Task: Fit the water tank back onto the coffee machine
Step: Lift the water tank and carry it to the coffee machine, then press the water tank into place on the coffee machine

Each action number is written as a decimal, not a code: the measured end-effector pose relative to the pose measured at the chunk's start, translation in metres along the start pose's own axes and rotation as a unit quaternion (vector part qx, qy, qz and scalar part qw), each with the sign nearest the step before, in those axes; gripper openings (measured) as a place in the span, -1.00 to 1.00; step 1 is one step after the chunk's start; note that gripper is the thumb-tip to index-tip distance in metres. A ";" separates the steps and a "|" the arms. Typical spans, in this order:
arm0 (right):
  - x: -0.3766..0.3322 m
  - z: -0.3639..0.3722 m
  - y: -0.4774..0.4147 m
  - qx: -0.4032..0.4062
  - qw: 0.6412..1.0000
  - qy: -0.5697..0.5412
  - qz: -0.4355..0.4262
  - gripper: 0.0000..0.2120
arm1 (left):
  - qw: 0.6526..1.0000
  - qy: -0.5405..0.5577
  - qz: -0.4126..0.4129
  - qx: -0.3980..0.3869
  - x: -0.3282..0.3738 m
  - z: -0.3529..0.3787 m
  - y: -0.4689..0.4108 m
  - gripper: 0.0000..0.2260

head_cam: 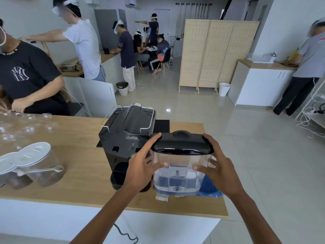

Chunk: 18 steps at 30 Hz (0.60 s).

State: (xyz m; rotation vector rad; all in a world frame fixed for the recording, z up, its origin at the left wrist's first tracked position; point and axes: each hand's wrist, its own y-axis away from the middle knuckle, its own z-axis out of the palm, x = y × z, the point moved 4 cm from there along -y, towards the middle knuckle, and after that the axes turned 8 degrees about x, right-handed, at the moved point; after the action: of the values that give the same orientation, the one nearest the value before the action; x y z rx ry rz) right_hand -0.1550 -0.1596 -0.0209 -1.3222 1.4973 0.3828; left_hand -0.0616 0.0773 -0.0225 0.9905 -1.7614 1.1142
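A clear plastic water tank [177, 173] with a black lid [182, 143] is held upright above the wooden counter, just right of the black coffee machine [126, 131]. A little water lies in its bottom. My left hand [142, 166] grips the tank's left side, fingers on the lid's edge and front wall. My right hand [218, 164] grips the right side the same way. The tank's left wall is close to the machine's right side; whether they touch is unclear.
A blue cloth [210, 188] lies under the tank near the counter's right end [216, 206]. Two lidded jars [38, 162] with a spoon stand at the left, glasses [26, 127] behind them. A person in black sits across the counter; others work further back.
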 end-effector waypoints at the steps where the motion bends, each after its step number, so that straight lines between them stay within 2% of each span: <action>1: -0.004 0.005 0.000 -0.004 1.000 -0.006 0.002 -0.16 | 1.000 -0.003 0.000 0.005 0.002 -0.006 0.002 -0.20; 12: -0.048 0.081 -0.015 -0.027 0.999 -0.041 -0.004 -0.13 | 0.998 -0.004 -0.006 0.061 0.004 -0.089 0.006 -0.25; 18: -0.063 0.124 -0.021 -0.025 1.000 -0.002 -0.003 -0.06 | 0.997 -0.005 0.008 0.074 -0.020 -0.130 -0.008 -0.20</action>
State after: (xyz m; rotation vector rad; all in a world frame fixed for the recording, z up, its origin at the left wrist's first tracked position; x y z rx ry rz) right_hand -0.0877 -0.0363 -0.0093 -1.3630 1.4889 0.4219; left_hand -0.0183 0.2004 -0.0016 1.0731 -1.7168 1.2673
